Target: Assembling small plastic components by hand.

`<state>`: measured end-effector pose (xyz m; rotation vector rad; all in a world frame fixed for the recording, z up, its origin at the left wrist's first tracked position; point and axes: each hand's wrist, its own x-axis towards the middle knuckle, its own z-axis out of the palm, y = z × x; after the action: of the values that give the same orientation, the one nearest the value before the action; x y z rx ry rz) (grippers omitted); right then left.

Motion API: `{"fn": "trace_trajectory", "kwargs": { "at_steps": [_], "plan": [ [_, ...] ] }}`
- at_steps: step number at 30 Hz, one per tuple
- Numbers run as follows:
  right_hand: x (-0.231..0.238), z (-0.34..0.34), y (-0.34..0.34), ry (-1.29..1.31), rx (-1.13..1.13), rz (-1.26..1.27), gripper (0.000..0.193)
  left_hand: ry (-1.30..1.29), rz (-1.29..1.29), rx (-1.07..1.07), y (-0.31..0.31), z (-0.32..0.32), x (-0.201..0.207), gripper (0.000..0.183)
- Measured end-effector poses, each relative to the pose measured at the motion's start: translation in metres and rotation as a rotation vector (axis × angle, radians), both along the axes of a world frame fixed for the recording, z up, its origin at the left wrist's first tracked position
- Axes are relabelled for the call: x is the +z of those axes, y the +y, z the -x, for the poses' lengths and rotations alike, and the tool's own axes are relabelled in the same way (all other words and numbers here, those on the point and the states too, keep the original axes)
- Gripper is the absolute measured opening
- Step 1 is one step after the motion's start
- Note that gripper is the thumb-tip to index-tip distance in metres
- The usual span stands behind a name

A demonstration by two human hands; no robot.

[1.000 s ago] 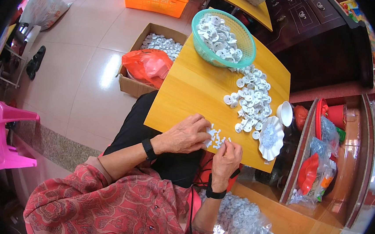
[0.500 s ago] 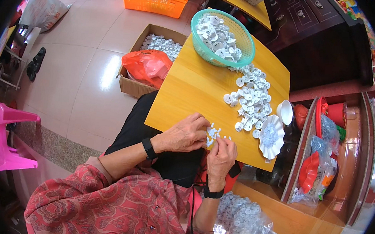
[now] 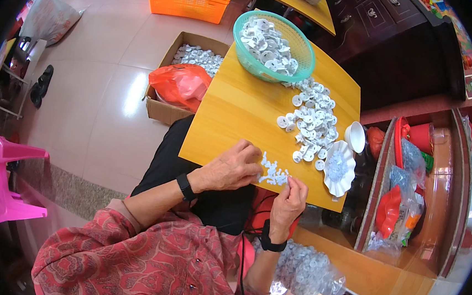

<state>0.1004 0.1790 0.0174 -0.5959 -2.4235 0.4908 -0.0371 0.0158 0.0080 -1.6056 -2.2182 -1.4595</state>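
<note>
A small scatter of tiny pale plastic pieces (image 3: 274,172) lies at the near edge of the yellow wooden table (image 3: 221,118). At its left side my left hand (image 3: 233,167) is closed, thumb and fingers drawn together; whatever it holds is hidden. My right hand (image 3: 288,204) pinches with thumb and forefinger at the right edge of the scatter, and anything between the tips is too small to name. Farther back, a heap of round white plastic parts (image 3: 314,120) spreads over the table. Beside it stands a white scalloped dish (image 3: 335,187) with more tiny pale pieces in it.
A green basket (image 3: 244,56) full of white parts stands at the table's far end. Next to the dish is a white bowl (image 3: 355,137). A cardboard box (image 3: 164,113) with a red plastic bag (image 3: 180,85) is left of the table. Below my right forearm lies a clear bag of parts (image 3: 309,270).
My right hand has shifted slightly right and away from my left hand. The tiny pieces between them are more exposed and spread differently. The whole view has shifted a little.
</note>
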Motion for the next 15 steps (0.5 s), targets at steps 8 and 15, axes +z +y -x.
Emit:
{"fn": "trace_trajectory", "kwargs": {
  "at_steps": [8,15],
  "plan": [
    [0.008,-0.008,0.000,0.020,-0.057,0.078,0.013,0.160,0.109,0.006,0.006,-0.005,-0.006,0.022],
    [-0.005,-0.011,0.000,-0.091,-0.005,-0.021,0.019,0.202,0.160,-0.020,0.023,-0.022,0.006,0.030]
  ]
}}
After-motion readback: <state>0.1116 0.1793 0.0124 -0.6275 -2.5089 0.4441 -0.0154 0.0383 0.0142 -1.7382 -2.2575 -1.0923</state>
